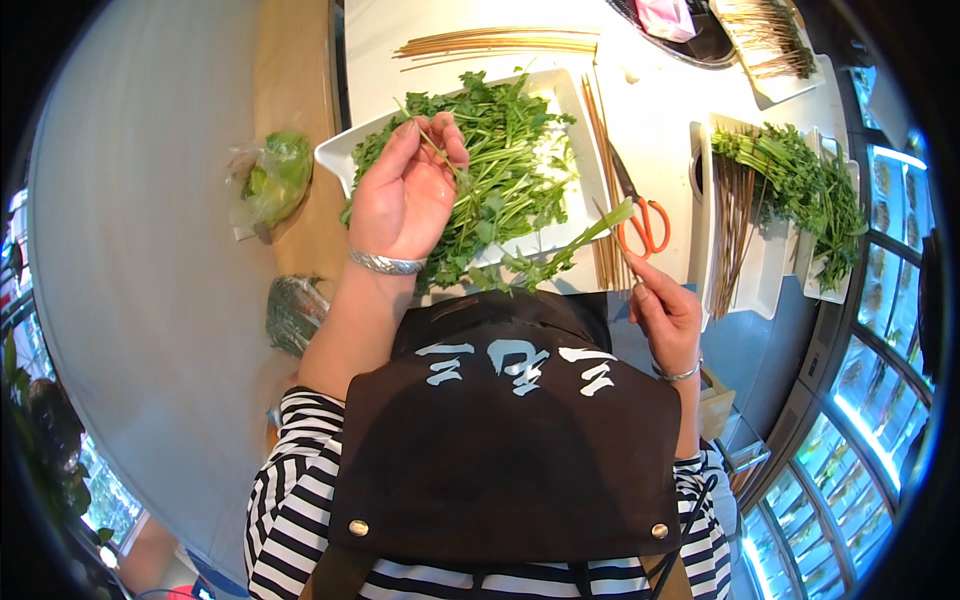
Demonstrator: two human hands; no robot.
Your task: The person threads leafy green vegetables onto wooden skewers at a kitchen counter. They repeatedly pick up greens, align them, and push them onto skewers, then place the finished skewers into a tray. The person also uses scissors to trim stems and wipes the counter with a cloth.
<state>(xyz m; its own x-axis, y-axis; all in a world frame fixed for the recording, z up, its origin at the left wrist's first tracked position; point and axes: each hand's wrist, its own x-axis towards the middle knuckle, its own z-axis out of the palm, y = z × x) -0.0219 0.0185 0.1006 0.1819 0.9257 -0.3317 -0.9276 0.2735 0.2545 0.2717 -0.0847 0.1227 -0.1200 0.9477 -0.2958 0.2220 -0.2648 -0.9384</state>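
Note:
My left hand (409, 184), palm up, pinches a thin green stem (431, 141) between thumb and fingers. Below it, a white tray (596, 161) holds a heap of leafy green herbs (502, 142), which look like coriander or Chinese celery. In my right hand (667, 307) is a thin skewer (622, 244), gripped near its lower end. Several cut stems (589, 238) are threaded on it near the tip, their leaves hanging to the left over the tray's near edge. Loose bamboo skewers (600, 135) lie along the tray's right side.
Scissors with orange handles (656, 225) lie right of the tray. More skewers (502, 41) lie behind it. Farther right, a white tray (769, 289) holds skewers and finished bundles of greens (787, 157). At left are a bagged green vegetable (277, 176) and another plastic bag (296, 311).

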